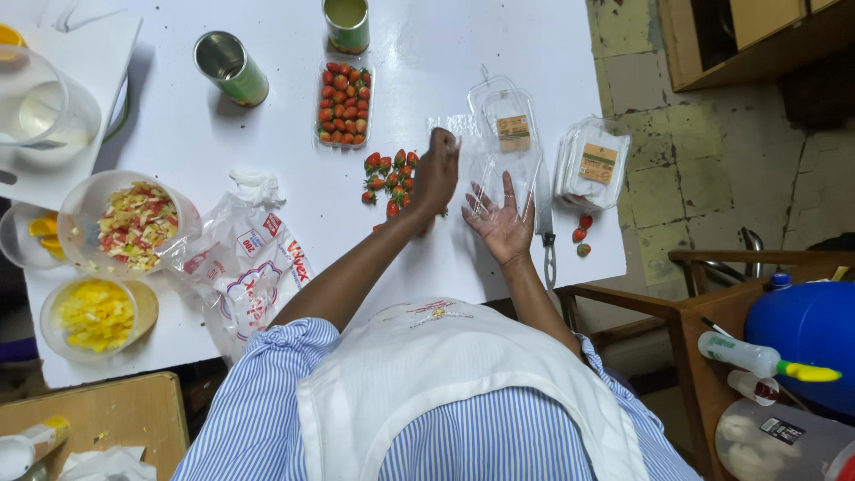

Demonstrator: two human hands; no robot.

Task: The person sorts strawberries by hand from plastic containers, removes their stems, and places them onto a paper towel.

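Loose strawberries (390, 181) lie heaped on the white surface (267, 134), mid-way between the full punnet (345, 102) and the body; the left hand (435, 171) is curled over the heap's right edge, what it grips cannot be told. The right hand (500, 218) is spread flat, holding nothing, on the empty clear tray (504, 151). Best done gently: berries are red, green-capped, small, easily bruised, and the knife (545, 227) is kept just right of that hand.
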